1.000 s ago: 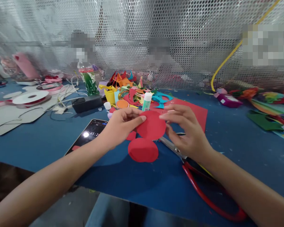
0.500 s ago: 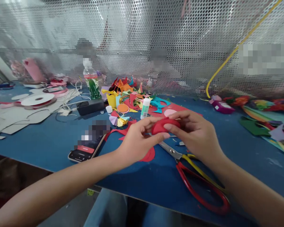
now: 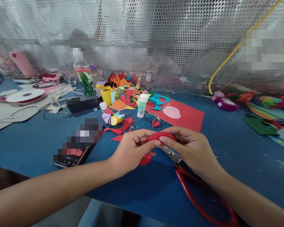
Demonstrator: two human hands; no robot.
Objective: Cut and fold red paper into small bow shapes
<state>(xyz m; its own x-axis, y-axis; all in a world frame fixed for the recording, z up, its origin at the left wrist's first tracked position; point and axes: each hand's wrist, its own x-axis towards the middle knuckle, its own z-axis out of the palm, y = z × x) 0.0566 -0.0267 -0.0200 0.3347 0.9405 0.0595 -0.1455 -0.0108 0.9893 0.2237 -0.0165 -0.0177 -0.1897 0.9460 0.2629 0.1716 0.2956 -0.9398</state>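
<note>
Between both hands I hold a curved piece of red paper (image 3: 159,136), pinched at its two ends. My left hand (image 3: 132,151) is closed on its left end, thumb in front. My right hand (image 3: 191,148) grips the right end with thumb and fingers. Under the hands lie large scissors (image 3: 170,154) with red and yellow handles, partly covered by my right hand. A round red paper piece (image 3: 145,160) rests on the table below my left fingers. Just beyond the hands is a small folded red paper piece (image 3: 155,123).
A glue stick (image 3: 142,106) stands before a heap of coloured scraps (image 3: 120,83). Red paper with a pink disc (image 3: 171,112) lies right of it. A phone (image 3: 78,143), bottle (image 3: 83,77), black box (image 3: 82,104) and ribbon spool (image 3: 26,95) are leftward; a purple box (image 3: 224,103) is rightward.
Both hands have come lower and nearer, still holding the red paper, which now shows more edge-on. The small folded red piece and the pink disc beyond them have come into fuller view.
</note>
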